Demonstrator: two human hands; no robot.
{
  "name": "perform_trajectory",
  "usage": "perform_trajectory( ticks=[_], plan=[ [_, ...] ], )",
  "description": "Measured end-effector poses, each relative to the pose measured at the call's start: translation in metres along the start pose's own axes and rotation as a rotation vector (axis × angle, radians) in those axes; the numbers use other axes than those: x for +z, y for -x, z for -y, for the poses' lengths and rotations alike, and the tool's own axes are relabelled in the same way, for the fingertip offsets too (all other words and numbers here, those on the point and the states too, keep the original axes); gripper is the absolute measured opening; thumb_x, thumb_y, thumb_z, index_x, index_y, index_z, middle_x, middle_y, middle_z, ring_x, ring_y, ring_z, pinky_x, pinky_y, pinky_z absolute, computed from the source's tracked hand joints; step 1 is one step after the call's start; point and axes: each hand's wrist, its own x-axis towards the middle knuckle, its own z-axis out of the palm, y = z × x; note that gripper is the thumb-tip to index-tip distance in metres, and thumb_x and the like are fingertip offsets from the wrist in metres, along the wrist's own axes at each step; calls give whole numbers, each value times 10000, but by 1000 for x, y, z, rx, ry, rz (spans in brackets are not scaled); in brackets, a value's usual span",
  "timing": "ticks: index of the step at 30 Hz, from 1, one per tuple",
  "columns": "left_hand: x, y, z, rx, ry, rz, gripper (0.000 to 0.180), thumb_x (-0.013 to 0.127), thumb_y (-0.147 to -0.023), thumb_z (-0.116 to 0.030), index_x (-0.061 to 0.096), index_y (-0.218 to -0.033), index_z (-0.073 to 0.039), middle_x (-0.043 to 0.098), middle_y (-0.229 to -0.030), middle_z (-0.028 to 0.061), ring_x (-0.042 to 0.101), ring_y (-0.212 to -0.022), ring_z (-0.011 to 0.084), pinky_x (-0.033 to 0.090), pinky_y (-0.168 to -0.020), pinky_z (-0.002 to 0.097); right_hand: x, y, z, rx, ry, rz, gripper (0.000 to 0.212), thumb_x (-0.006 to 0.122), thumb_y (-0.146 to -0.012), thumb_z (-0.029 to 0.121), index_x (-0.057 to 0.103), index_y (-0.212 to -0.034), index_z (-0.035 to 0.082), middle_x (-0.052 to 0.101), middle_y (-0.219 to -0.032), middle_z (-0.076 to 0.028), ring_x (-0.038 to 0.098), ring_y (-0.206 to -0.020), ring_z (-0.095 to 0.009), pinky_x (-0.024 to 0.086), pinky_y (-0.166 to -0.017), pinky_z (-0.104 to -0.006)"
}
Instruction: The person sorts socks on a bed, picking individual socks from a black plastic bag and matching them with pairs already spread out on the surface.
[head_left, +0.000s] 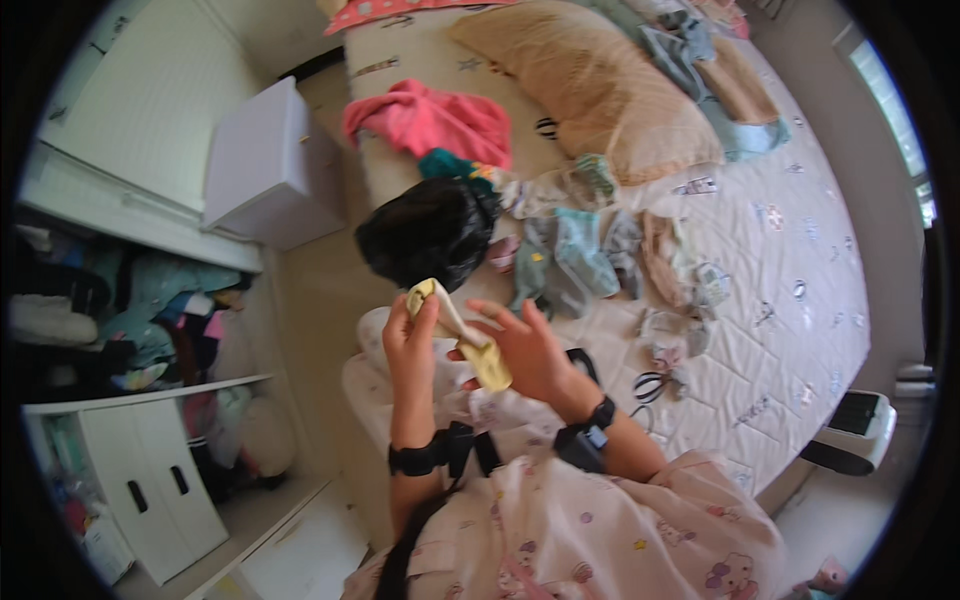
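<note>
A small white-and-yellow sock hangs slantwise between my hands, in front of my body. My left hand is closed on its upper end, pinching it between thumb and fingers. My right hand has its fingers and thumb spread apart. The sock's lower yellow end rests against those fingers, some of which pass behind it. Just beyond my hands a black plastic bag sits at the bed's edge. Right of the bag lie several socks, including a light blue one and a beige one.
The bed has a patterned quilted cover. On it are a pink cloth and a tan pillow. To the left stand a white bedside cabinet and shelves of clothes. A white appliance is at the right.
</note>
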Motion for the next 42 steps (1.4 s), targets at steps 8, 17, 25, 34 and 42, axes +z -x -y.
perform_trajectory(
  ticks=[8,17,25,34,42],
  plan=[
    [-41,8,1,-102,136,-33,214,554,-894,-171,611,-977,18,570,-781,-23,498,-727,34,393,-649,184,-13,-1,-14,-367,1270,-361,129,575,-825,73,582,-931,0,581,-852,-33,551,-764,-111,445,-663,-258],
    [-66,27,-2,-157,391,165,330,551,-874,-106,510,-1185,-5,543,-1010,29,505,-916,78,399,-812,217,-16,-6,-4,-218,343,-397,245,486,-913,206,538,-1035,0,592,-961,-49,574,-878,-129,452,-814,-271],
    [-61,33,7,-253,65,440,518,527,-763,37,414,-1264,-31,524,-1057,45,494,-979,106,400,-846,232,-12,-6,2,-259,-108,-208,476,453,-871,326,455,-1237,22,506,-1247,-107,473,-1156,-234,311,-1009,-373],
    [-9,32,7,-271,65,586,515,567,-795,3,391,-1279,-19,550,-1092,70,528,-997,123,403,-878,244,-38,15,17,-256,-100,-235,463,507,-865,327,438,-1241,65,515,-1235,-74,479,-1147,-240,317,-1009,-401],
    [0,0,62,-571,489,513,385,490,-892,-124,388,-1260,-67,637,-940,113,612,-904,174,451,-840,283,-88,96,74,-334,44,-427,421,471,-905,285,417,-1256,60,498,-1249,-92,493,-1142,-237,349,-1000,-420]
  ],
)
